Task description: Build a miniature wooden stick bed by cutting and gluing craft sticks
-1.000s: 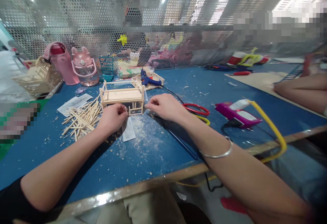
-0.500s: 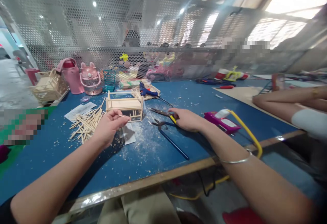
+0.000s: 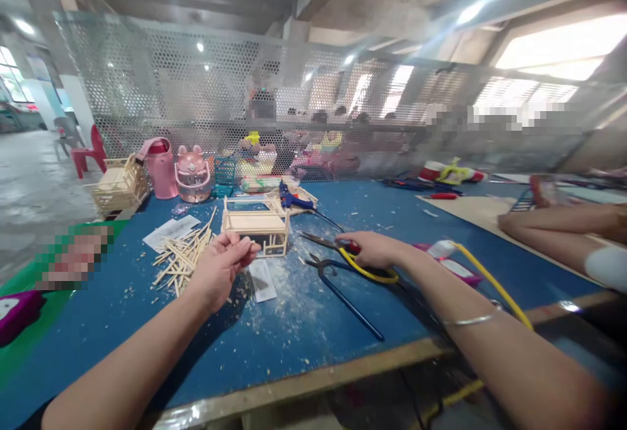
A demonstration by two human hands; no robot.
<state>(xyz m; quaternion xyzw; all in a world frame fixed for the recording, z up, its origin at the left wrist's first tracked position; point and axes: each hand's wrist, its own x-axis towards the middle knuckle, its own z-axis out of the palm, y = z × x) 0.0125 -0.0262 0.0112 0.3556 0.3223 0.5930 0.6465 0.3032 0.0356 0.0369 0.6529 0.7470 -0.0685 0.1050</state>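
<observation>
My left hand (image 3: 223,266) is pinched closed at its fingertips, around a small pale piece that looks like wood, mostly hidden by the fingers. Just behind it stands a little frame model made of wooden sticks (image 3: 257,222). A heap of thin wooden sticks (image 3: 183,257) lies left of that hand. My right hand (image 3: 375,249) is closed on the scissors (image 3: 369,273) with red and yellow handles, their dark blades pointing left, low over the table. Blue-handled pliers (image 3: 350,306) lie open in front of the scissors. A white paper slip (image 3: 263,281) rests between my hands.
A blue glue gun (image 3: 294,201) lies behind the model, its cord running right. Pink bottles (image 3: 161,168) and a second stick model (image 3: 117,185) stand back left. A purple device (image 3: 470,274) with a yellow cable is at right, near another person's arm (image 3: 553,224). Wood dust covers the blue table (image 3: 294,345).
The view has tilted up, so the table sits lower in the picture. My right hand has shifted on the scissors, whose red and yellow handles now show more. My left hand stays pinched.
</observation>
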